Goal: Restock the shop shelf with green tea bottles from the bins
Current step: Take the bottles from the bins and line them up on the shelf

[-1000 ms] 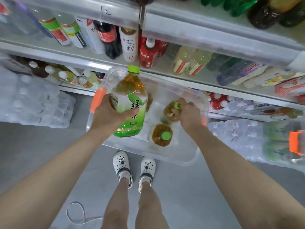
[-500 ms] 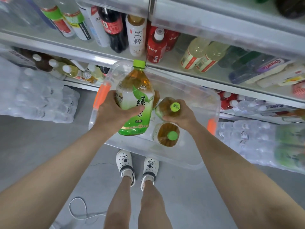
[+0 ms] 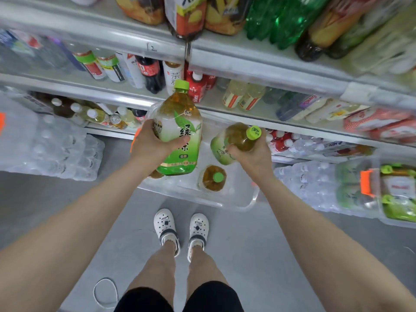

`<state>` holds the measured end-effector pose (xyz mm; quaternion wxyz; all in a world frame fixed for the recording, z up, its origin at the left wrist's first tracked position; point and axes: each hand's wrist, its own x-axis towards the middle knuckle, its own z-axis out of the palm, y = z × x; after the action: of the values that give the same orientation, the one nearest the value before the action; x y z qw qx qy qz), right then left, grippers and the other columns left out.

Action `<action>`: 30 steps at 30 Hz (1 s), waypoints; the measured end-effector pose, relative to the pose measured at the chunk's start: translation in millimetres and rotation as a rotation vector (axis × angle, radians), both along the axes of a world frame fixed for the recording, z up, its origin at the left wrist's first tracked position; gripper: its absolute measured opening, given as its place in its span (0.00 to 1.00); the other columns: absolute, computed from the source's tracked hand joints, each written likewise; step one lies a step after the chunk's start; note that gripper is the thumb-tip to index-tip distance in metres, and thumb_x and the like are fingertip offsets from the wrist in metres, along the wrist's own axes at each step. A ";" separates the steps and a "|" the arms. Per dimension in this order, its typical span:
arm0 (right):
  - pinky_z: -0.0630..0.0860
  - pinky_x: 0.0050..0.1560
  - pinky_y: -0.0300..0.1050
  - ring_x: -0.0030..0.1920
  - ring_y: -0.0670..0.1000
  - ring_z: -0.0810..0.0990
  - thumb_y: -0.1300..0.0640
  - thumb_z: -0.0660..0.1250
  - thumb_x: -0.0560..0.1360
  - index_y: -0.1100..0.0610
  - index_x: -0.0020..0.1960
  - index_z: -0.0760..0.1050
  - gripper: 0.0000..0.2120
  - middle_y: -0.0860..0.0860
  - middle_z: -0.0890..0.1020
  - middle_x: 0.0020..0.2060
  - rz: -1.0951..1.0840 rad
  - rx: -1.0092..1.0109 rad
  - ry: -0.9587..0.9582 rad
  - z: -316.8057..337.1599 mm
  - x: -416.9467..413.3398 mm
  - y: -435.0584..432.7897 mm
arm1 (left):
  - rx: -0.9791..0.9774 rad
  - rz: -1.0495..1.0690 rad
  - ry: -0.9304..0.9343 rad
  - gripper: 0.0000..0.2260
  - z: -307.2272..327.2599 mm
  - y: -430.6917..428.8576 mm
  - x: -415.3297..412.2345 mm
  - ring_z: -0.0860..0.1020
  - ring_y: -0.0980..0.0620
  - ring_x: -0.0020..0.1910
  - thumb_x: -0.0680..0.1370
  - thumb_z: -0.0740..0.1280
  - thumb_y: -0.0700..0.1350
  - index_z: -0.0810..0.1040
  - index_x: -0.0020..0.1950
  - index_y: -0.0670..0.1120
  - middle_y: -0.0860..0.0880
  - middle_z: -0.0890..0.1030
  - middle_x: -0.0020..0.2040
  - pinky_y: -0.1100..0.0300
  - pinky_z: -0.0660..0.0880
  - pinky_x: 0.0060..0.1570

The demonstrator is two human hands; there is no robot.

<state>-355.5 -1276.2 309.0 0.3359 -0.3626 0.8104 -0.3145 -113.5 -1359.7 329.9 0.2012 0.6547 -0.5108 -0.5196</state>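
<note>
Head view: above the clear bin, your left grip clasps an upright tea bottle. Your right grip holds a second bottle tilted, cap pointing right. Floor lies on the bin's near side.

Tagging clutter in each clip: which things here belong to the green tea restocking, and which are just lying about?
Job: left hand holding the upright tea bottle; right hand gripping the tilted tea bottle; third tea bottle standing in the clear bin.
Lying about: water packs, floor cord, cola bottle.
</note>
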 end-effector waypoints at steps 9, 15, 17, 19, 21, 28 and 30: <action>0.80 0.53 0.52 0.49 0.46 0.82 0.41 0.74 0.68 0.44 0.59 0.70 0.23 0.42 0.82 0.49 0.038 -0.238 0.130 194.4 -17.0 23.8 | -0.180 -0.188 0.222 0.40 144.2 -4.1 -10.9 0.82 0.51 0.53 0.54 0.76 0.69 0.74 0.61 0.52 0.52 0.82 0.55 0.47 0.78 0.57; 0.77 0.58 0.47 0.54 0.42 0.80 0.39 0.73 0.69 0.43 0.65 0.70 0.27 0.40 0.82 0.54 0.128 -0.351 0.255 311.8 -25.6 28.7 | -0.341 -0.353 0.388 0.32 247.9 -17.4 -25.4 0.83 0.56 0.47 0.53 0.77 0.62 0.76 0.54 0.53 0.55 0.83 0.49 0.55 0.80 0.48; 0.77 0.59 0.47 0.54 0.42 0.80 0.38 0.73 0.67 0.42 0.64 0.72 0.28 0.39 0.82 0.53 0.123 -0.392 0.303 348.1 -30.8 28.3 | -0.408 -0.388 0.414 0.31 282.5 -21.8 -30.3 0.83 0.58 0.46 0.53 0.77 0.62 0.76 0.52 0.55 0.57 0.84 0.47 0.57 0.79 0.47; 0.78 0.58 0.51 0.52 0.42 0.81 0.36 0.73 0.65 0.41 0.61 0.74 0.26 0.39 0.83 0.51 0.126 -0.433 0.333 381.5 -38.0 26.4 | -0.450 -0.412 0.459 0.31 316.9 -25.3 -37.2 0.83 0.58 0.45 0.54 0.78 0.61 0.77 0.54 0.54 0.57 0.84 0.47 0.59 0.80 0.45; 0.80 0.55 0.50 0.49 0.39 0.82 0.38 0.74 0.65 0.41 0.59 0.74 0.24 0.38 0.84 0.48 0.138 -0.471 0.357 410.4 -48.1 22.6 | -0.493 -0.433 0.497 0.30 349.0 -28.5 -46.5 0.84 0.56 0.45 0.57 0.81 0.59 0.77 0.55 0.53 0.56 0.85 0.46 0.60 0.80 0.42; 0.82 0.51 0.53 0.47 0.45 0.84 0.39 0.76 0.66 0.41 0.60 0.71 0.26 0.44 0.84 0.48 0.191 -0.602 0.433 496.0 -101.0 -8.8 | -0.639 -0.323 0.583 0.31 421.5 -53.0 -86.5 0.83 0.59 0.45 0.56 0.79 0.61 0.76 0.56 0.56 0.56 0.83 0.49 0.61 0.79 0.42; 0.82 0.51 0.55 0.49 0.46 0.84 0.37 0.75 0.63 0.40 0.60 0.71 0.28 0.43 0.84 0.50 0.220 -0.623 0.443 513.0 -118.1 -26.0 | -0.653 -0.273 0.598 0.40 434.7 -62.3 -98.5 0.84 0.55 0.47 0.53 0.78 0.63 0.75 0.63 0.51 0.54 0.83 0.52 0.56 0.80 0.46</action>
<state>-473.5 -1302.2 822.0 0.0587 -0.5907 0.6854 -0.4217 -212.0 -1422.0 764.6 0.4649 0.3052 -0.6488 -0.5195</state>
